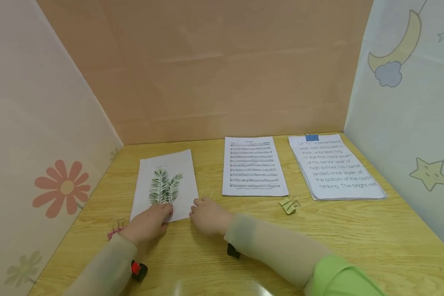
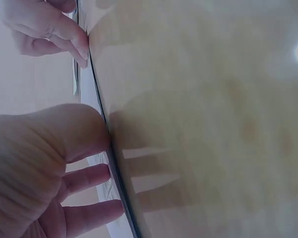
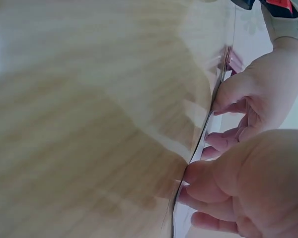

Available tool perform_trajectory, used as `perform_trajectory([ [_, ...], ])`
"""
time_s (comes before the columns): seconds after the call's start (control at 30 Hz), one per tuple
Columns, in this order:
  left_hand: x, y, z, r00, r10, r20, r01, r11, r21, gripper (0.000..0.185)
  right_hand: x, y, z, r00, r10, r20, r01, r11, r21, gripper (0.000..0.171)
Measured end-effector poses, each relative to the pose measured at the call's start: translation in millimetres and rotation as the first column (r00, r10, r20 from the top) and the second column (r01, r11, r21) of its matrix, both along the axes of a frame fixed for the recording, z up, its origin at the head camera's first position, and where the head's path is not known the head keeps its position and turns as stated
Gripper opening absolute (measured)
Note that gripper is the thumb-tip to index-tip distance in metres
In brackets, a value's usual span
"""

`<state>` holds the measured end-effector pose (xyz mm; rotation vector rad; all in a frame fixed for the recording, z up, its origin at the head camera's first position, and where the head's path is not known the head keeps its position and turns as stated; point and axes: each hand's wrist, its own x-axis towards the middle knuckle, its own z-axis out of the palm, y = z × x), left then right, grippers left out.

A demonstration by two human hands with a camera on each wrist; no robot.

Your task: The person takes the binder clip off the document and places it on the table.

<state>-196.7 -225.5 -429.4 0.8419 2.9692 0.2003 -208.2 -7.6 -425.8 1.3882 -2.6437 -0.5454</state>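
Observation:
A stack of white paper [image 1: 185, 176] printed with green palm leaves lies at the left of the table. My left hand [image 1: 148, 222] holds its near edge, fingers over the top sheet and thumb [image 2: 87, 129] at the rim. Close by, my right hand [image 1: 209, 218] pinches the near right corner, its thumb [image 3: 203, 181] against the paper's edge and the other fingers over the sheet. A pink binder clip [image 1: 116, 230] sits beside my left wrist, partly covered by it. To the right of my right hand lies a yellow-gold binder clip [image 1: 289, 205].
Sheet music [image 1: 253, 166] lies at the back middle of the wooden table [image 1: 355, 246]. Right of it is a stack of text pages [image 1: 333, 168] with a blue binder clip [image 1: 312, 137] on its top edge. Papered walls enclose the back and both sides.

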Motion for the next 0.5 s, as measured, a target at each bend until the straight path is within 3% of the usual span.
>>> perform_trajectory([
  [0.17, -12.1, -6.1, -0.1, 1.0, 0.005, 0.018, -0.004, 1.0, -0.01, 0.036, -14.4, -10.9, -5.6, 1.0, -0.023, 0.016, 0.023, 1.0, 0.006, 0.03],
  [0.33, -28.8, -12.0, 0.9, 0.999, -0.018, 0.042, 0.02, 0.998, -0.052, 0.044, -21.8, -19.6, -2.7, 0.987, -0.107, 0.119, 0.104, 0.994, 0.036, 0.04],
  [0.5, -41.9, -16.7, 2.6, 0.989, 0.05, 0.141, -0.045, 0.998, -0.035, 0.048, -26.7, -21.4, 0.1, 0.962, -0.15, 0.23, 0.152, 0.988, 0.008, 0.045],
])
